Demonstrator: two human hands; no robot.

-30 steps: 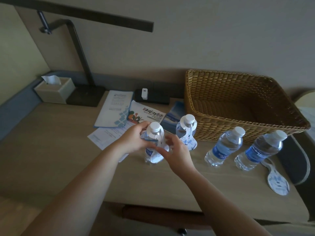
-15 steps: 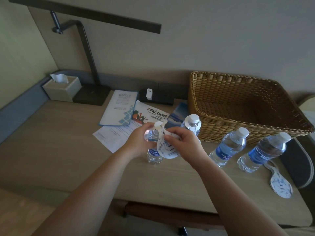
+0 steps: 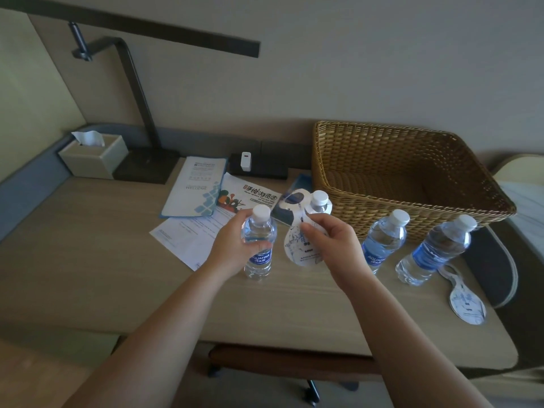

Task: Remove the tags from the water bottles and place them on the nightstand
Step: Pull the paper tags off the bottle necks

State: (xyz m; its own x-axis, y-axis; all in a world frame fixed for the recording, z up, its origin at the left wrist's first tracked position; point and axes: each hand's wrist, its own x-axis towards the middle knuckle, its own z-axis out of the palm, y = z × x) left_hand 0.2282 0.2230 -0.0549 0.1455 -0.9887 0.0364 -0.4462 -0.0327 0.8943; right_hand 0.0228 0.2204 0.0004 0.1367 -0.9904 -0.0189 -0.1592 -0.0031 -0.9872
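Tag (image 3: 300, 245) off bottle (image 3: 259, 245), pinched in my right hand (image 3: 332, 245); left hand (image 3: 235, 251) grips bottle upright on nightstand (image 3: 88, 260). Next, I judge: lay tag flat beside loose tag (image 3: 468, 304), then strip rear bottle (image 3: 319, 201).

A plain beige wall (image 3: 382, 69) stands behind the wooden surface (image 3: 88, 245); a dark desk lamp (image 3: 138, 92) rises at its back left corner.

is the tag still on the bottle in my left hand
Off. The bottle in the left hand has a bare neck; the right hand holds the tag.
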